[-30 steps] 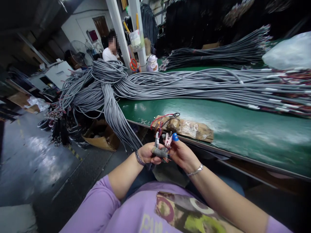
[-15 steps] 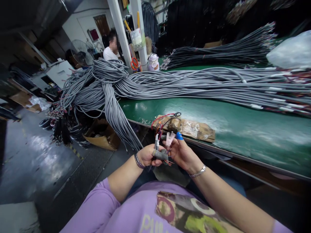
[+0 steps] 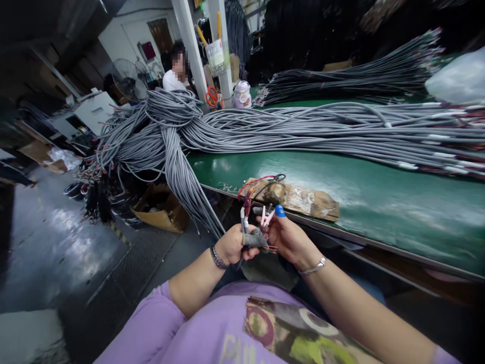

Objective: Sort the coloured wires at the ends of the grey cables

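Note:
My left hand (image 3: 232, 244) is closed around the ends of grey cables (image 3: 244, 220) with white sleeves and thin coloured wires fanning out on top. A worn grey cover (image 3: 253, 239) wraps its thumb. Close on the right, my right hand (image 3: 290, 237) has curled fingers and a raised thumb in a blue finger cover (image 3: 279, 211). A pink clip (image 3: 267, 218) sits upright at the right fingers, its two handles apart. Short reddish wire ends (image 3: 272, 248) stick out between the hands; the exact right fingertip grip is partly hidden.
Just beyond my hands, a worn wooden block (image 3: 314, 202) lies on the edge of the green table (image 3: 379, 194). A long grey cable bundle (image 3: 303, 126) crosses the table and hangs down left. Behind are black cables (image 3: 352, 83), a white tub (image 3: 242, 94) and a seated person (image 3: 174, 76).
The pink clip, blurred before, is now sharp, with its handles visibly spread. Both hands stay close together in nearly the same place; the whole view has shifted slightly.

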The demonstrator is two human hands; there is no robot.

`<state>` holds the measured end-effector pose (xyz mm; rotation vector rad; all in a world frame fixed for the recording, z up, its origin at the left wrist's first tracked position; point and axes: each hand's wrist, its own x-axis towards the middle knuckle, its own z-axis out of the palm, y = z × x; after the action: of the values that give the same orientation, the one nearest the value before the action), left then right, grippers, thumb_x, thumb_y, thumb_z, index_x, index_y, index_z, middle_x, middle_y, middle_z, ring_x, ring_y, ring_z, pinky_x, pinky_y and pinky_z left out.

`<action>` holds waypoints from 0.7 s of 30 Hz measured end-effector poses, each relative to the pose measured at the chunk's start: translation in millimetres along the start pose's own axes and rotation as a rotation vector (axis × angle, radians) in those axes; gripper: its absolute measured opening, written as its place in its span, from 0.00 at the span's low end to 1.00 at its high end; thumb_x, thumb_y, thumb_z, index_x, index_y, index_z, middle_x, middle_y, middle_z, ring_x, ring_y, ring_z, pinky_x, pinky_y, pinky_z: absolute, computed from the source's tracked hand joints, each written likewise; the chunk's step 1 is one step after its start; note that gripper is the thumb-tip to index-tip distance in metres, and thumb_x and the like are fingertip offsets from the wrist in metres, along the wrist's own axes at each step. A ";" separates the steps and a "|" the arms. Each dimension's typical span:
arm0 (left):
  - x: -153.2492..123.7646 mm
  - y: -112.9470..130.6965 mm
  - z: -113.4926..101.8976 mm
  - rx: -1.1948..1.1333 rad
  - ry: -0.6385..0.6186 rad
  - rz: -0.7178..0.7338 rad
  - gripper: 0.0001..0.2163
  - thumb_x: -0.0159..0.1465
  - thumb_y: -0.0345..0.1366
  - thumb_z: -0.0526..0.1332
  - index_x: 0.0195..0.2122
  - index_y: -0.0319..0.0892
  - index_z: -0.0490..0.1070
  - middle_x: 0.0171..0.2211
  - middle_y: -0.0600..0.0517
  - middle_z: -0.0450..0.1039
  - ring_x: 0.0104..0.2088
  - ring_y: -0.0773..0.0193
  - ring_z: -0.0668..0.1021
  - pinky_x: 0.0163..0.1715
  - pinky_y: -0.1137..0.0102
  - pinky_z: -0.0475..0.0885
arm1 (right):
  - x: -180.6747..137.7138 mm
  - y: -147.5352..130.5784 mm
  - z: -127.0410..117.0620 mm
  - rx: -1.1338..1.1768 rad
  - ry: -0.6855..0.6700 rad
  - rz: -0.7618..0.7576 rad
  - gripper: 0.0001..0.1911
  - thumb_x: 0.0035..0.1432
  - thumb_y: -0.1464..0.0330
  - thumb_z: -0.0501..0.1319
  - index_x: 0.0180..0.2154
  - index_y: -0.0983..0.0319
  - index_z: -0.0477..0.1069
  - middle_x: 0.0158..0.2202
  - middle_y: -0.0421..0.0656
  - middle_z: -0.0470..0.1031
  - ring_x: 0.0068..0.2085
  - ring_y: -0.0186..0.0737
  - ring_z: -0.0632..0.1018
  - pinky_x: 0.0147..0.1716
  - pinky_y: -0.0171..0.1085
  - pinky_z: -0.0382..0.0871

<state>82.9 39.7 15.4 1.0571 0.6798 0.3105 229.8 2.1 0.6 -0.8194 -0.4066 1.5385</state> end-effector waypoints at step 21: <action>-0.6 2.2 6.2 -0.048 0.052 0.008 0.21 0.42 0.48 0.72 0.23 0.39 0.65 0.10 0.58 0.62 0.08 0.75 0.59 0.09 0.77 0.49 | 2.5 3.2 2.4 0.094 0.064 0.022 0.24 0.43 0.46 0.68 0.27 0.59 0.70 0.22 0.38 0.72 0.22 0.35 0.71 0.21 0.35 0.67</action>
<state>86.6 36.2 19.4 1.0091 0.7114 0.3605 225.9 4.6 -0.6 -0.7997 -0.2767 1.5357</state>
